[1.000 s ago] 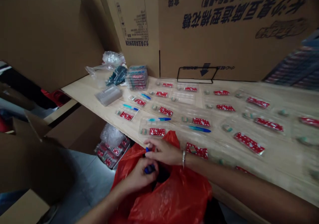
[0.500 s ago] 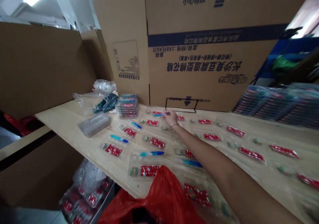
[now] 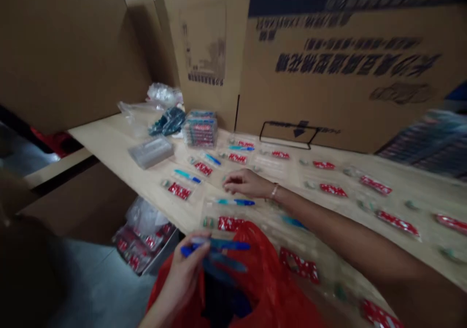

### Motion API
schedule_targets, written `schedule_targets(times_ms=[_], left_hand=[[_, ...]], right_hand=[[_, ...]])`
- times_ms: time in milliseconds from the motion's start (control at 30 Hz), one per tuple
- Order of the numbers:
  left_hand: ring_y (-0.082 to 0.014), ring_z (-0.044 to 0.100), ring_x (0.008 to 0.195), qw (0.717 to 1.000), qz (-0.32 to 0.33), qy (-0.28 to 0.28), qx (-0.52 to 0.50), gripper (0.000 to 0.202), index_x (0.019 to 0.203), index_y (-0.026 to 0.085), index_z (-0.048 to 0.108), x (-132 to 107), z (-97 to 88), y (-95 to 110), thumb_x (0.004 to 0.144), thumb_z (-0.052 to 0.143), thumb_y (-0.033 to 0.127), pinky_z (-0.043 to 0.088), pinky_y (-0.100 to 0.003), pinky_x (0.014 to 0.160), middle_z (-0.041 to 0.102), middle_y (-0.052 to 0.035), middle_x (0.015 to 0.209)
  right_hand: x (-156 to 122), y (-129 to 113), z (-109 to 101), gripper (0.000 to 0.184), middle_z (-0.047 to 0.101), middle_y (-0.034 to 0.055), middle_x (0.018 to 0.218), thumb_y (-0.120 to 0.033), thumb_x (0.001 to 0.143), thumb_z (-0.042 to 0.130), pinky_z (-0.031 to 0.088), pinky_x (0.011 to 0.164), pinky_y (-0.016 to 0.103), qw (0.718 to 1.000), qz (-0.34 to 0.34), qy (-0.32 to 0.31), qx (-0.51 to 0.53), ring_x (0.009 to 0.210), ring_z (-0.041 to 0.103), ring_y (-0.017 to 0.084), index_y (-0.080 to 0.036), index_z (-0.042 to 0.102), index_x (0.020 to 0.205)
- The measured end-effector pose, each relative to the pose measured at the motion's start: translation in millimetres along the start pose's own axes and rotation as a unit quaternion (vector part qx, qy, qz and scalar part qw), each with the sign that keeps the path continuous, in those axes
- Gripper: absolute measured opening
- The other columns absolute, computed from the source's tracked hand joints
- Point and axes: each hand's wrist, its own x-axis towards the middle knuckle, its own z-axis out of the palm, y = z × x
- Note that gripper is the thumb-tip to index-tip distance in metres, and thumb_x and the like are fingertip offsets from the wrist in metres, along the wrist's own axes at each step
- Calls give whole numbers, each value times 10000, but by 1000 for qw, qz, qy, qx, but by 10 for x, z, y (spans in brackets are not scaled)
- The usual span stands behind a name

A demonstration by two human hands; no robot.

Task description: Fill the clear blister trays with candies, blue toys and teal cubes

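Low in the head view, my left hand [image 3: 188, 267] is closed around several blue pens [image 3: 226, 245] that fan out to the right, above an open red plastic bag [image 3: 266, 269]. My right hand [image 3: 246, 183] hovers over the table with loosely bent fingers, and no pen shows in it. Below it lies a clear plastic tray [image 3: 210, 210] holding a red spotted packet [image 3: 229, 223] and a blue pen [image 3: 235, 202]. Farther back, another blue pen [image 3: 242, 148] rests across a tray by a red packet [image 3: 238, 158].
More trays with red packets [image 3: 333, 190] spread over the wooden table [image 3: 120, 148]. Stacked filled trays [image 3: 200, 131] and clear empty trays [image 3: 151, 152] stand at left. Large cardboard boxes [image 3: 292, 84] wall the back. A bin of packets [image 3: 146, 243] sits below the table edge.
My right hand has left the pen on the far tray and come back toward me. My left hand has come into view with pens. The view has tilted down.
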Motion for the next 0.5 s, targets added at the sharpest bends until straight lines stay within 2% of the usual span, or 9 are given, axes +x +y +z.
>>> schedule_targets(times_ms=[67, 133, 233, 367, 433, 500], left_hand=[[-119, 564, 596, 1000, 2, -3, -18, 387, 796, 159, 668, 42, 106, 51, 481, 842, 304, 441, -213, 560, 625, 11, 675], [-104, 550, 566, 1000, 4, -12, -22, 357, 795, 162, 664, 77, 158, 48, 511, 828, 302, 434, -203, 541, 619, 19, 657], [-100, 558, 580, 999, 21, -25, -14, 313, 787, 160, 658, 73, 183, -4, 551, 811, 297, 451, -204, 566, 629, 14, 684], [-121, 600, 666, 997, 49, -55, 26, 307, 861, 175, 619, 19, 189, -49, 624, 776, 289, 469, -203, 614, 644, 6, 748], [-120, 597, 600, 996, 41, -70, 44, 341, 930, 205, 578, -6, 160, -62, 659, 753, 315, 459, -201, 550, 625, 24, 699], [-109, 553, 467, 990, -5, -117, 72, 316, 892, 209, 560, -23, 97, -95, 681, 729, 372, 413, -201, 450, 595, 36, 617]], right_hand=[[-325, -222, 196, 189, 662, 10, 767, -305, 814, 575, 450, 644, 221, 989, -57, -127, 44, 688, 592, 119, -146, 664, 865], [-587, -377, 316, 201, 655, 12, 789, -300, 787, 617, 440, 618, 205, 982, -58, -168, 65, 695, 581, 116, -143, 652, 908], [-797, -468, 424, 192, 635, 4, 781, -239, 753, 651, 435, 602, 193, 985, -33, -151, 80, 686, 564, 108, -143, 637, 919], [-772, -410, 428, 268, 607, -10, 771, -187, 711, 664, 419, 558, 178, 986, -45, -151, 49, 628, 529, 90, -135, 619, 970], [-637, -292, 277, 260, 599, -22, 738, -158, 704, 652, 415, 550, 172, 989, -54, -141, 0, 611, 525, 86, -136, 625, 961], [-424, -105, -21, 223, 614, -19, 744, -149, 729, 632, 432, 595, 178, 992, -34, -70, -95, 660, 554, 97, -145, 635, 952]])
